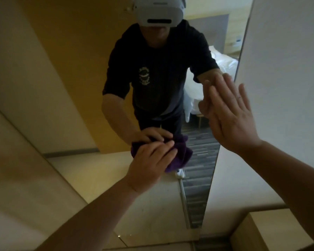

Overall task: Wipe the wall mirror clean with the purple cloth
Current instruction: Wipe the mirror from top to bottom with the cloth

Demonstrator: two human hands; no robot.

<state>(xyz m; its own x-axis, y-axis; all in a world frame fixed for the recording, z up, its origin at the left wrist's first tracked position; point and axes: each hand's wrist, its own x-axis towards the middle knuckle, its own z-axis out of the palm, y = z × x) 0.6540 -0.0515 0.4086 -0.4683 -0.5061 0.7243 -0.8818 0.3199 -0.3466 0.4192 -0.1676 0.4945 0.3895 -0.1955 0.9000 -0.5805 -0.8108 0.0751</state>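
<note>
Head view: the left hand [150,160] presses the bunched purple cloth [179,153] against the wall mirror [80,60], its fingers curled over the fabric, which sits low on the glass toward the right edge. The right hand [230,116] lies flat against the mirror's right edge, fingers straight and close together, holding nothing. The glass reflects a person in a dark sweatshirt [158,69] and white headset [159,13], with white bedding [223,64] behind.
</note>
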